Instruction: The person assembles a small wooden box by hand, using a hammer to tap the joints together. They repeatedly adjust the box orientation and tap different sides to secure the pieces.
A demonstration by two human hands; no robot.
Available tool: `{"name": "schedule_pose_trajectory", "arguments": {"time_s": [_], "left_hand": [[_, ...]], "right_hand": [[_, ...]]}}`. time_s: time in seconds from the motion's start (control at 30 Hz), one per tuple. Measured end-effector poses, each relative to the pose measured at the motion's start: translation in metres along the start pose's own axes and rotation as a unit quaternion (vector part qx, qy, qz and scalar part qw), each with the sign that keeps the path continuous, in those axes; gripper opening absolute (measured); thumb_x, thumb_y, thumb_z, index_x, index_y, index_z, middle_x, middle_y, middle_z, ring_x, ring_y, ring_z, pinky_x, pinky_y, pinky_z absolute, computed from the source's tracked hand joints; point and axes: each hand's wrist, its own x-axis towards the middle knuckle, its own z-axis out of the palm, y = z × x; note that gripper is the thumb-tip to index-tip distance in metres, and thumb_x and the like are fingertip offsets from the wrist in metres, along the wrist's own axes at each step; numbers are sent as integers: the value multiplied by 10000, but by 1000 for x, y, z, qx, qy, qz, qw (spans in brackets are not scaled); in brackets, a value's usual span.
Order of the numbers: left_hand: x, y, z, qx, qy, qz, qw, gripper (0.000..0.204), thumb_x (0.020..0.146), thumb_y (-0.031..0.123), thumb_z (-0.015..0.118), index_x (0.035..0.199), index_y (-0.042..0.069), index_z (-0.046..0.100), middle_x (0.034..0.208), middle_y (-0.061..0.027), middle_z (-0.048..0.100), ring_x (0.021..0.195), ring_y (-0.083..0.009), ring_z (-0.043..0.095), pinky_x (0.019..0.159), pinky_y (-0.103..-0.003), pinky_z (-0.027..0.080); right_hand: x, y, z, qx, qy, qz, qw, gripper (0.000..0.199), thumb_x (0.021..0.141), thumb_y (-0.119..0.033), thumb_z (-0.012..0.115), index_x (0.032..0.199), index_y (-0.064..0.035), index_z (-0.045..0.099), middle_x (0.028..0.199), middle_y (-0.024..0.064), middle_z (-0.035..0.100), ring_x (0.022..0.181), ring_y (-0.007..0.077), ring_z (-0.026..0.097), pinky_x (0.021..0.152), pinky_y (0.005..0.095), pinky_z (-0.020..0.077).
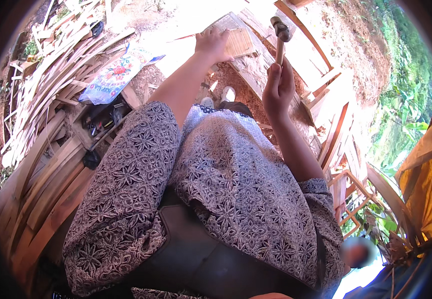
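A hammer [282, 31] with a metal head and a pale wooden handle is upright in my right hand [280, 84], whose fingers wrap round the handle. The hammer head is raised, apart from the wood. My left hand [212, 44] grips the left end of a short pale wooden piece [240, 43], fingers bent over its far edge. That piece lies on a long, rough wooden plank [253, 67] running from far middle toward the near right. Any nail near my left hand is too small to make out.
Thin wood strips [51, 79] pile up at left, beside a printed plastic sack [114, 74] and a dark tool box [104, 119]. Curved boards [51, 184] stack at near left. At right stand a wooden frame [353, 192], a yellow tarp [425, 194] and a partly seen person [358, 252].
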Motion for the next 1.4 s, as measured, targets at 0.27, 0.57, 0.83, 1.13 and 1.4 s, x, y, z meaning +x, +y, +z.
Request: {"name": "schedule_pose_trajectory", "arguments": {"time_s": [0.27,0.57,0.83,1.13,1.4], "left_hand": [[2,0,6,-3,20,12,1000,1102,668,692,819,1557,227,365,1398,-131,511,1359,-300,482,1034,-552,427],[5,3,5,-15,12,5,1000,1096,669,705,807,1553,229,369,1409,-128,500,1356,-300,476,1049,-558,412],[2,0,-1,-9,12,2,1000,1091,667,716,801,1548,228,383,1410,-130,501,1367,-309,460,1054,-550,415],[3,-8,2,4,48,12,999,1097,659,721,806,1545,224,393,1382,-127,520,1345,-297,478,1012,-531,438],[6,-9,13,4,60,21,998,1124,643,729,811,1552,221,386,1363,-129,523,1342,-312,476,1039,-519,431]], "right_hand": [[-1,62,23,-155,-74,125,977,366,1041,-312,546,1328,-98,622,804,141,687,721,303,681,669,419,512],[1,93,20,-222,-97,136,960,379,1042,-254,569,1331,-16,624,758,85,640,696,114,609,636,309,470],[-2,38,22,-62,-45,52,996,361,1038,-250,551,1323,-41,626,771,69,649,684,141,606,634,325,466],[2,23,12,85,-42,19,995,382,1059,-278,530,1310,-7,626,724,15,570,651,82,511,600,277,402],[-1,74,22,-21,-47,147,988,370,1041,-275,551,1282,-14,655,730,64,598,691,112,554,657,305,446]]}}
